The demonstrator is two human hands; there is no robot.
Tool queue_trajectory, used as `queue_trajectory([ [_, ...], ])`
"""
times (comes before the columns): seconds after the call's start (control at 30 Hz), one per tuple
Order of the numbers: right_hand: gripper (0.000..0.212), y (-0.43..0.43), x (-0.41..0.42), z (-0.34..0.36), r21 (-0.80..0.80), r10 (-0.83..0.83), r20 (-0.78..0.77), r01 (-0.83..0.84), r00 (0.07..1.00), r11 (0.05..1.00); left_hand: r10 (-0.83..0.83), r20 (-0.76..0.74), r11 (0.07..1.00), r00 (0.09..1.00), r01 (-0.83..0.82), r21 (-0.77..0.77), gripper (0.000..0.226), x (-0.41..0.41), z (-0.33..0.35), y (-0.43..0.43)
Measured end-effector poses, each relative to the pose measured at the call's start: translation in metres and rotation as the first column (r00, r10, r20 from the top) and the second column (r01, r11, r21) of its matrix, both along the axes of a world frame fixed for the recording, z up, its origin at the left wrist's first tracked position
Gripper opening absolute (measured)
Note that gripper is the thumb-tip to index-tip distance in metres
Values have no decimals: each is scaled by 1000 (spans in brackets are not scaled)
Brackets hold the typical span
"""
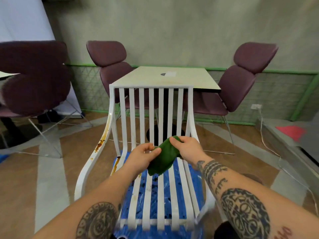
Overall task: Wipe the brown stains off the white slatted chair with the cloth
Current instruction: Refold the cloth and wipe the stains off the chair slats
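Note:
The white slatted chair (151, 107) stands right in front of me, its back toward the table. Brown stains (100, 144) run down its left armrest, and another brown streak (115, 165) marks the left edge of the seat. A green cloth (163, 159) hangs over the seat, held between both hands. My left hand (140, 156) pinches its near left part with thumb and fingers. My right hand (187, 147) grips its upper right end.
A blue sheet (155, 195) lies on the floor under the chair. A pale square table (165, 78) stands behind it, flanked by purple chairs on the left (110, 66) and right (241, 80). Another purple chair (32, 78) is at the far left. A white cable (265, 140) trails across the floor on the right.

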State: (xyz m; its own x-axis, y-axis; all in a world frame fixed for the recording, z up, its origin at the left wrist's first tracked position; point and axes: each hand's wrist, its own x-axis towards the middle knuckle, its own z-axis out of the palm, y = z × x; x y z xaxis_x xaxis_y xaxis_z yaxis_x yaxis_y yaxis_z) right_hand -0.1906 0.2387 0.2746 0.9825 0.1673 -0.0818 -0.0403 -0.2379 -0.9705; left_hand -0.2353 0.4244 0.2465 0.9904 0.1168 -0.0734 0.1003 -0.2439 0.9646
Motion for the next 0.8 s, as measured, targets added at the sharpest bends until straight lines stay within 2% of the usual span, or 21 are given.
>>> queue_trajectory([
  [0.1, 33, -6, -2, 25, 11, 50, -77, -49, 996, 999, -58, 1, 998, 998, 58, 30, 33, -5, 17, 2],
  [0.2, 36, -5, -3, 44, 110, 48, -130, -34, 990, 993, -87, 19, 993, 996, 88, -79, 34, -14, 29, -4],
  [0.3, 36, -2, -2, 57, 246, -12, -152, 50, 988, 968, -125, -12, 966, 992, 119, -228, 28, -22, 38, -3],
  [0.4, 33, 2, -9, 63, 344, -20, -200, 90, 979, 935, -173, -49, 943, 984, 151, -298, 29, -26, 40, 0],
  [0.47, 31, 5, -14, 57, 436, 26, -270, 98, 962, 895, -140, -77, 917, 987, 100, -386, 28, -24, 36, 0],
  [0.53, 31, 8, -18, 47, 514, 75, -322, 107, 944, 851, -84, -110, 915, 990, 33, -402, 27, -22, 29, -1],
  [0.6, 32, 13, -21, 38, 547, 93, -351, 123, 932, 828, 23, -114, 953, 993, -56, -297, 29, -20, 19, -1],
  [0.67, 30, 18, -24, 33, 571, 70, -378, 173, 923, 802, 160, -85, 979, 984, -168, -111, 35, -17, 9, -3],
  [0.7, 30, 22, -25, 30, 578, 59, -389, 194, 919, 792, 224, -72, 973, 972, -227, -31, 39, -18, 6, -5],
  [0.73, 31, 26, -25, 24, 567, 49, -401, 206, 915, 797, 263, -89, 964, 961, -265, -17, 43, -18, 4, -8],
  [0.77, 32, 31, -26, 19, 544, 44, -413, 208, 910, 813, 265, -146, 956, 953, -279, -89, 47, -19, 4, -12],
  [0.8, 32, 35, -28, 13, 519, 47, -423, 199, 905, 832, 221, -233, 927, 947, -278, -251, 51, -18, 4, -17],
])
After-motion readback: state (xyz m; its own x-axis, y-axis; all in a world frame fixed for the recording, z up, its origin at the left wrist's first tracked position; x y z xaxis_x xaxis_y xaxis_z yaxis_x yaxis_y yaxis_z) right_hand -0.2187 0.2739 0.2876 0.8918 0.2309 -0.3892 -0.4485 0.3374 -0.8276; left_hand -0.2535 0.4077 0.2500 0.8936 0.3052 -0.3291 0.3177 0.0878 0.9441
